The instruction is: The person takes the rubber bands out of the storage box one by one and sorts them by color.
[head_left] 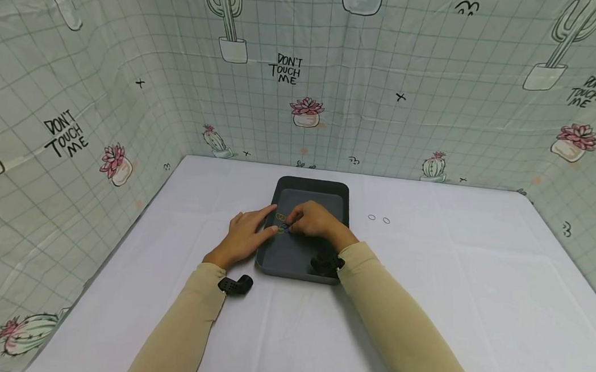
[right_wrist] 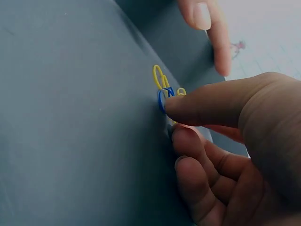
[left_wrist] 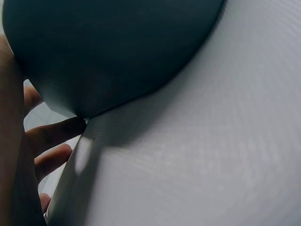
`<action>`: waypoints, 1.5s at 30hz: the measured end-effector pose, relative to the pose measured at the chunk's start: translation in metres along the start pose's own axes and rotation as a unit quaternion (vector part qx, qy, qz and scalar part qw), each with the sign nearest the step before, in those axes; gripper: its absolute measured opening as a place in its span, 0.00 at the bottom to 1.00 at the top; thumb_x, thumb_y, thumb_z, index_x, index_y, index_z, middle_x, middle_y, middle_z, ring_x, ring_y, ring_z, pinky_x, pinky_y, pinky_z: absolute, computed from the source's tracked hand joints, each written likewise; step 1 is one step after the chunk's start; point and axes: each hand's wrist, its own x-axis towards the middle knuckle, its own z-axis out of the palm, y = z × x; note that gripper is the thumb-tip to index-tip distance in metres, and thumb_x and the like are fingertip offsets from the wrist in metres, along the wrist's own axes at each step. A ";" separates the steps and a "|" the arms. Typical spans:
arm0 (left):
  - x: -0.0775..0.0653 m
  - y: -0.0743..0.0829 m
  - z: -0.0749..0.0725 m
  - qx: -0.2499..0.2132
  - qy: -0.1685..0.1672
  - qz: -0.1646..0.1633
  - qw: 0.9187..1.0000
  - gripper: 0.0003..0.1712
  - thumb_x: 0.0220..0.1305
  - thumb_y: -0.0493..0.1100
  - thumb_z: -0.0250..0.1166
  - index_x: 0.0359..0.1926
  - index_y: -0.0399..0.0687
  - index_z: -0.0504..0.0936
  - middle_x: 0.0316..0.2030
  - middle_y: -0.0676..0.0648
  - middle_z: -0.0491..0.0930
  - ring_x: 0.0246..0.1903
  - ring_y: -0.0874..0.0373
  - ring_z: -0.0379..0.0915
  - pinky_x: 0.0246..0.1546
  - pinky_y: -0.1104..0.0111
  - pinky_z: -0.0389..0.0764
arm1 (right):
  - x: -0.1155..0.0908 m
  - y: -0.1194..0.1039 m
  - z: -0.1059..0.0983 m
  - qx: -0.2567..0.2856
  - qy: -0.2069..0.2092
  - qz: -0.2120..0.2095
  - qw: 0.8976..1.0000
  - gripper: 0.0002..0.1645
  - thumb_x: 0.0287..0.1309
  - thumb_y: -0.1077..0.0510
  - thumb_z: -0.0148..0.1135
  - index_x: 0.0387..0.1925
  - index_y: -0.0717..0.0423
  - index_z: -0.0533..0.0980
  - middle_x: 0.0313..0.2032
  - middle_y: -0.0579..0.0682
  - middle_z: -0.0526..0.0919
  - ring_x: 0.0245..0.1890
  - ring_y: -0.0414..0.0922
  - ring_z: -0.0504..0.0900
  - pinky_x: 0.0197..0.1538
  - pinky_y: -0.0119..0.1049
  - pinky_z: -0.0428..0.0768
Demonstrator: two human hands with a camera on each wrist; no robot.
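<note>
A dark grey tray [head_left: 293, 259] lies on the white table, with thin yellow rubber bands [right_wrist: 157, 77] and a blue rubber band [right_wrist: 161, 101] near its left wall. My right hand [head_left: 313, 220] reaches into the tray and pinches the blue band at the thumb tip, its other fingers curled. Beside the blue band, the yellow ones lie partly hidden behind the thumb in the right wrist view. My left hand [head_left: 243, 237] rests on the tray's left rim with fingers extended, its thumb over the tray close to the bands.
Two thin loops, a left one [head_left: 372, 217] and a right one [head_left: 386, 220], lie on the table right of the tray. A printed cloth [head_left: 355, 93] hangs behind the table and along its sides. Dark devices are strapped to both wrists.
</note>
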 end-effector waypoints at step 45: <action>0.001 -0.001 0.000 0.006 -0.005 -0.002 1.000 0.37 0.74 0.61 0.51 0.78 0.57 0.59 0.73 0.44 0.64 0.72 0.43 0.55 0.72 0.42 0.38 | -0.003 -0.002 0.001 -0.036 0.015 -0.002 0.999 0.02 0.59 0.60 0.69 0.32 0.56 0.84 0.30 0.46 0.84 0.28 0.42 0.76 0.34 0.34 0.75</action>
